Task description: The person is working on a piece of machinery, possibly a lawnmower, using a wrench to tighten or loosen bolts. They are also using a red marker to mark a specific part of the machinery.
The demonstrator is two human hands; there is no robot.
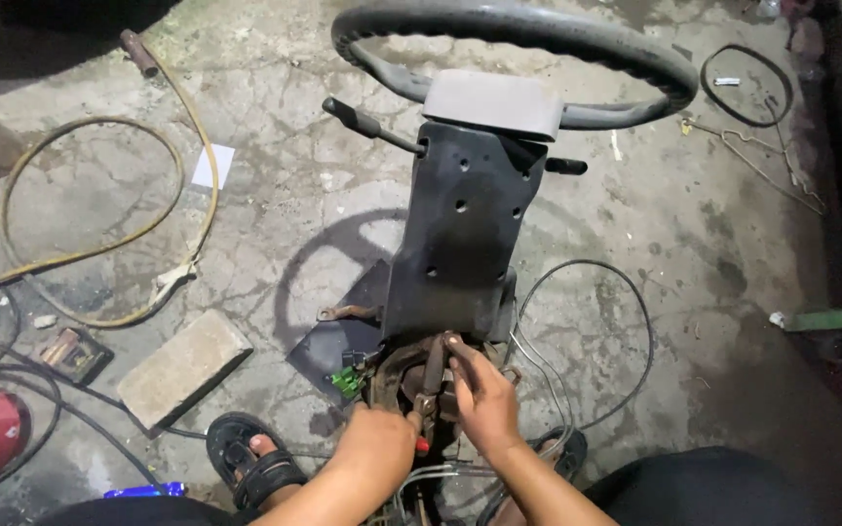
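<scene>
Cracked concrete floor (pixel 275 209) (hoses, a brick), both hands' fingers grasping the steering column's rusty lower bracket (pixel 411 375).

Your forearms are bare, no sleeves, watch or rings showing on your left grip (pixel 374 443) or right grip (pixel 484 394). At seven o'clock you wear a black strapped sandal (pixel 250 466); dark trousers (pixel 704 487) fill five o'clock.

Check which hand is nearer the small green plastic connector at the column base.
Left. The left hand sits just below-right of the green connector; the right hand is farther right, on the rusty bracket.
</scene>
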